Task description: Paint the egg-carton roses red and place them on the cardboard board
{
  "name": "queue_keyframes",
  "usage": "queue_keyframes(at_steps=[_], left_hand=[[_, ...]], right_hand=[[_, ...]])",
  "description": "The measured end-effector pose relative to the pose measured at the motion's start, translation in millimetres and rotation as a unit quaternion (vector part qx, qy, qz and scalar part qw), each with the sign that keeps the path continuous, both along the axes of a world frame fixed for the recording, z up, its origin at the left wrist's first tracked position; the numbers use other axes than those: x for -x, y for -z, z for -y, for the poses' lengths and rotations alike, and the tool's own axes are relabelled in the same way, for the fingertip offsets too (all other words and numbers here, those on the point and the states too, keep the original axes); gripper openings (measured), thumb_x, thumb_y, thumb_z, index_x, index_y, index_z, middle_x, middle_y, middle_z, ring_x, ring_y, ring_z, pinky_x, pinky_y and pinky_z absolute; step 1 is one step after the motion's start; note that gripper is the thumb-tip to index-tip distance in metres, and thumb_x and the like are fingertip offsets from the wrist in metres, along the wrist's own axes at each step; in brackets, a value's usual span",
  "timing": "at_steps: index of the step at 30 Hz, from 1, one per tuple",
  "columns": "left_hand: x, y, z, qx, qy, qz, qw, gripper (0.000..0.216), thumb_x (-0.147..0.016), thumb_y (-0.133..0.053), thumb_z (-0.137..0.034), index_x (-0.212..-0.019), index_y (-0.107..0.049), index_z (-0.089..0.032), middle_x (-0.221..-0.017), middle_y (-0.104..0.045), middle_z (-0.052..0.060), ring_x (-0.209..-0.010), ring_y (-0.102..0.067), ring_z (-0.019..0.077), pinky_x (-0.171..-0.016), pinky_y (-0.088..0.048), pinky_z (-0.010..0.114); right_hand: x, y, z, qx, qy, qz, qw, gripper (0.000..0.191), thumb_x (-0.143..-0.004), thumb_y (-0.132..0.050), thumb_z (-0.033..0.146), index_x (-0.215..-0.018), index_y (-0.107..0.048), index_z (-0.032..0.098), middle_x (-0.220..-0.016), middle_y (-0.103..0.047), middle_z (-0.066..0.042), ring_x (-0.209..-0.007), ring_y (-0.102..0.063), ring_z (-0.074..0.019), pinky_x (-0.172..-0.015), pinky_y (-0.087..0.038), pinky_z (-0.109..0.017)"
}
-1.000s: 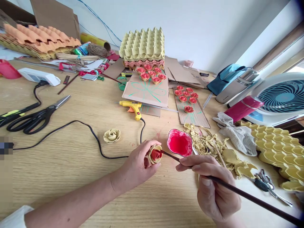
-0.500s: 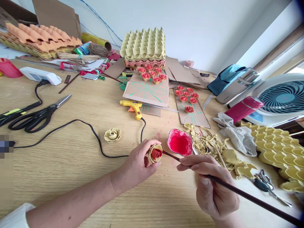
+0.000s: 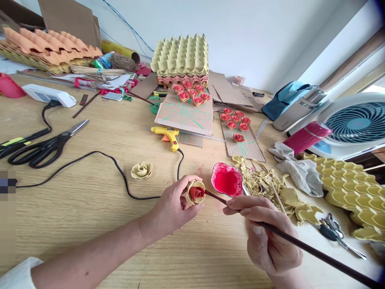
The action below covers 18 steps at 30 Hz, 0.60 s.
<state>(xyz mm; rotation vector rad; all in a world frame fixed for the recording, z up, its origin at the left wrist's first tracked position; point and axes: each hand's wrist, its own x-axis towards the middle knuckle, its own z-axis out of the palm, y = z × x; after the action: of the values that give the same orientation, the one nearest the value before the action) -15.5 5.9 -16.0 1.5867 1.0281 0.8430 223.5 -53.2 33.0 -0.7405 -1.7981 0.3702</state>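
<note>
Since the earlier frame the paper rose [image 3: 195,192] has turned slightly in the left hand [image 3: 173,206], and red now covers a little more of its heart. At the near centre of the wooden bench [image 3: 90,200], the left fingers are curled closed around the rose from behind and below and hold it just above the surface. The rose is a small coil of pale yellow egg-carton pulp with a red centre and bare outer petals. It looks very light, stiff but easily crushed, and wet paint would smear, so the unpainted outer petals and base are the safe places to hold. To its right, the right hand [image 3: 267,241] has thumb and fingers pinched shut on a long dark paintbrush [image 3: 315,252]. The brush tip touches the right edge of the rose's centre. Just beyond the brush sits a small dish of red paint [image 3: 227,180], and an unpainted rose [image 3: 141,170] lies to the left. Further back are a yellow glue gun [image 3: 168,134] with its black cord, and black scissors [image 3: 42,148] far left. Farther still, finished red roses sit on cardboard sheets [image 3: 186,116] in front of stacked egg trays [image 3: 180,56].
</note>
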Motion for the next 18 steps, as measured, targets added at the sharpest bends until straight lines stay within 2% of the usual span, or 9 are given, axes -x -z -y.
queue_keyframes(at_steps=[3,8,15,18], left_hand=[[0.8,-2.3,-0.3,0.017,0.003,0.012,1.0,0.051,-0.089,-0.079,-0.031,-0.138,-0.066,-0.027,-0.099,-0.072,-0.001,-0.061,-0.056,0.011,-0.056,-0.049,0.022],[-1.4,-9.7,-1.9,0.036,-0.01,0.05,0.998,0.048,-0.087,-0.08,-0.03,-0.132,-0.066,-0.024,-0.101,-0.075,0.001,-0.075,-0.065,0.0153,-0.059,-0.051,0.021],[-0.8,-5.8,-3.0,0.062,-0.017,0.077,0.995,0.048,-0.085,-0.084,-0.034,-0.129,-0.064,-0.026,-0.11,-0.08,0.006,-0.094,-0.077,0.0233,-0.073,-0.06,0.029],[-0.4,-6.1,-3.2,0.067,-0.012,0.077,0.995,0.048,-0.085,-0.084,-0.033,-0.126,-0.062,-0.026,-0.111,-0.081,0.007,-0.095,-0.078,0.024,-0.075,-0.061,0.031]], right_hand=[[1.8,0.5,0.9,0.008,-0.001,-0.007,1.0,0.023,-0.112,-0.055,0.014,-0.129,-0.07,0.02,-0.113,-0.085,-0.012,-0.096,-0.088,-0.0234,-0.079,-0.075,-0.036],[3.5,-1.2,2.0,0.005,-0.003,0.003,1.0,0.022,-0.114,-0.054,0.016,-0.128,-0.07,0.02,-0.112,-0.085,-0.013,-0.09,-0.088,-0.0232,-0.076,-0.075,-0.038],[2.9,0.1,3.2,0.012,-0.004,-0.015,1.0,0.02,-0.116,-0.054,0.02,-0.127,-0.071,0.02,-0.113,-0.085,-0.013,-0.091,-0.088,-0.0235,-0.076,-0.076,-0.038],[2.2,-0.3,3.1,0.019,-0.021,-0.021,0.999,0.02,-0.117,-0.053,0.02,-0.128,-0.07,0.019,-0.115,-0.085,-0.013,-0.092,-0.088,-0.0234,-0.077,-0.076,-0.039]])
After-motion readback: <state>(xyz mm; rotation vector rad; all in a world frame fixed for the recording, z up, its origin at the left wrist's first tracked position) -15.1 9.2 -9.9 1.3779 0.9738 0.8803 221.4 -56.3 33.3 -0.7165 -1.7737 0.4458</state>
